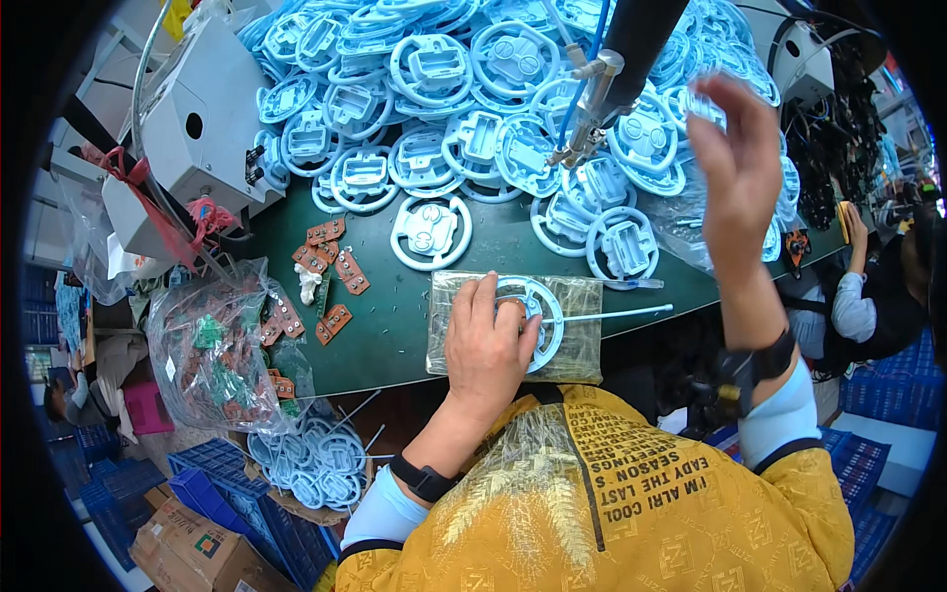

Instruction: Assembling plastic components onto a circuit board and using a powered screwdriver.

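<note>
My left hand [485, 340] presses down on a light blue plastic toy steering wheel [554, 340], its fingers curled over the middle. A bit of brown circuit board [519, 312] shows beside the thumb; the rest is covered by the hand. A thin light blue rod [621, 315] sticks out to the right from the wheel. Beneath lies a tape-wrapped block [584, 367] at the table's near edge. My right hand [735, 158] is raised at the right, slightly blurred, fingers apart and nothing seen in it. To its left hangs a black powered screwdriver [641, 49] with a metal tip fitting.
A large heap of light blue wheels [429, 69] covers the table's far side. Brown circuit boards [350, 271] lie left of the block, near a plastic bag of boards [212, 345]. A grey machine box [197, 123] stands at left. Another person's hand [856, 237] shows at far right.
</note>
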A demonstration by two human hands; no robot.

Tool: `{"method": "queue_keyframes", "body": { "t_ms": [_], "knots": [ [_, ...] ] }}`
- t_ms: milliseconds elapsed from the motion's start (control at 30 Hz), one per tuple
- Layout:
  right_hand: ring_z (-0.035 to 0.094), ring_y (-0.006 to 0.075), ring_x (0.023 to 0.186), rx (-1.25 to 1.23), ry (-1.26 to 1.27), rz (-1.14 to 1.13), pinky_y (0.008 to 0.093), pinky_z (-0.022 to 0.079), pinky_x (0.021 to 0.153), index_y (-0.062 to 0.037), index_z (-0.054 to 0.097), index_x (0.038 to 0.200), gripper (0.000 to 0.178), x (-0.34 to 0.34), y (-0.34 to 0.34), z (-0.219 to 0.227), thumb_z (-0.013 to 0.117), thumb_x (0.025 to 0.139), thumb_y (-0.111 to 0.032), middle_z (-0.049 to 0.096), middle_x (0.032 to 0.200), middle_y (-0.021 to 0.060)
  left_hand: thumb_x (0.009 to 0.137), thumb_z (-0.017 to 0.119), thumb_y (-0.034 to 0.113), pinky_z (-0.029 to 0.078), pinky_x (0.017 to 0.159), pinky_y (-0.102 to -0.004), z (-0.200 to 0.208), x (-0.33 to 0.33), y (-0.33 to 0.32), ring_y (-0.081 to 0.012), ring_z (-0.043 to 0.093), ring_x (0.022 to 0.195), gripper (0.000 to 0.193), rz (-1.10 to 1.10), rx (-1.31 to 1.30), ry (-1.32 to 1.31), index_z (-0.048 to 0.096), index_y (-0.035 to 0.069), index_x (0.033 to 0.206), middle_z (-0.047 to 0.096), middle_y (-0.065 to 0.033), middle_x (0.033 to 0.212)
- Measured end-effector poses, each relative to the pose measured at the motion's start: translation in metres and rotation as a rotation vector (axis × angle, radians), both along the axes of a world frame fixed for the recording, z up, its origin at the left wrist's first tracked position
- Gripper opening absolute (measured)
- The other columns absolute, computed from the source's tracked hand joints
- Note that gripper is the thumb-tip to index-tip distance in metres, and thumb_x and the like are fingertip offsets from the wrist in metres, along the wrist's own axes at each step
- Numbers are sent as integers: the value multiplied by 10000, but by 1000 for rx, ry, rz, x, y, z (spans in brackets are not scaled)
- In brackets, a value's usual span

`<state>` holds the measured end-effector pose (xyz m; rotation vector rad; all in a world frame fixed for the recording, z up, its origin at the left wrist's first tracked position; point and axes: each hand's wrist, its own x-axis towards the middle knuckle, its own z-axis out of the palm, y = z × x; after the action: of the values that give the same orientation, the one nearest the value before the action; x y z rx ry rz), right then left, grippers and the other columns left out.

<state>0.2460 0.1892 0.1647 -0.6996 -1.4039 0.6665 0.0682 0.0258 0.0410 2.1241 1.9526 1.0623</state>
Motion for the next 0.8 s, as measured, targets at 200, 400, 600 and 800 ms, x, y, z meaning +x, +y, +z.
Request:
{"method": "queue_keyframes", "body": {
  "t_ms": [200, 400, 600, 800],
  "knots": [
    [608, 99, 798, -118, -108, 304, 244, 494, 711, -7, 584, 1100, 253, -33, 60, 41, 685, 901, -127, 621, 895, 17, 724, 830, 136, 501, 885, -468, -1, 0, -2, -425, 549, 1130, 278, -7, 6, -12, 592, 48, 839, 602, -232, 1234],
    [679, 215, 851, 18, -228, 426, 339, 561, 778, 38, 569, 1159, 288, -29, 31, 81, 632, 926, -119, 670, 907, 169, 721, 832, 143, 505, 883, -449, -4, 0, -3, -410, 555, 1133, 288, -10, 45, -3, 589, 49, 843, 615, -232, 1219],
    [629, 207, 646, -84, -68, 556, 309, 530, 646, 42, 529, 1196, 370, -49, -22, 85, 613, 898, -161, 604, 743, 138, 715, 836, 144, 504, 887, -456, -7, -1, 0, -406, 555, 1131, 314, -12, 67, 14, 595, 41, 888, 612, -230, 1221],
    [626, 207, 631, -24, -56, 589, 318, 523, 568, 42, 471, 1281, 500, -54, -46, 69, 645, 867, -176, 579, 772, 124, 676, 799, 104, 484, 958, -464, 0, 1, -3, -416, 551, 1145, 296, -6, 9, -26, 574, 17, 848, 611, -278, 1216]
  ]
}}
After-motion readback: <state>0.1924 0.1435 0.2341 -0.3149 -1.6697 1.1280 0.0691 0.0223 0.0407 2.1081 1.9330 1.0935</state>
